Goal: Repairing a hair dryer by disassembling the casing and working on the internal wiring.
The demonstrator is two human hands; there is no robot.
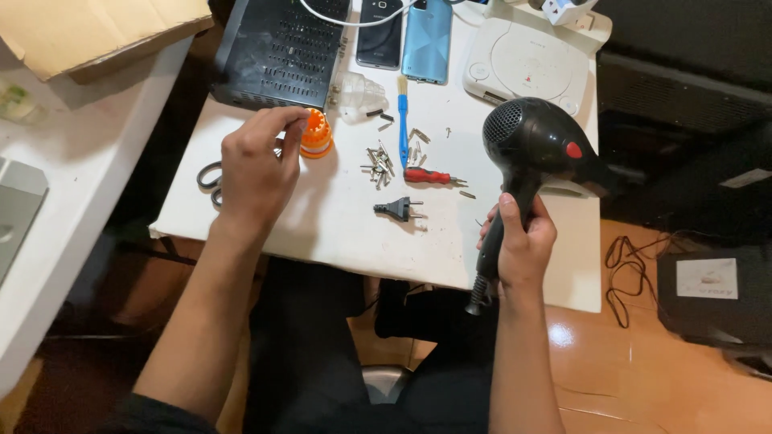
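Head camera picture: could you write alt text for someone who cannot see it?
Seen from above, a person's right hand holds a black hair dryer by its handle while the left hand touches an orange bit holder on a white table strewn with screwdriver bits.

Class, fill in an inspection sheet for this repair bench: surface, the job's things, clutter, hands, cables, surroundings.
Surface: white table, crowded at the far half.
Job's things: black hair dryer held upright; orange bit holder under the other hand's fingers.
Clutter: loose screwdriver bits, red screwdriver, blue brush, scissors, two phones, black vented box, white disc console.
Hands: left hand touching the bit holder; right hand gripping the dryer handle.
Cables: detached black plug on the table; black cord on the floor.
Surroundings: orange tiled floor, cardboard box.
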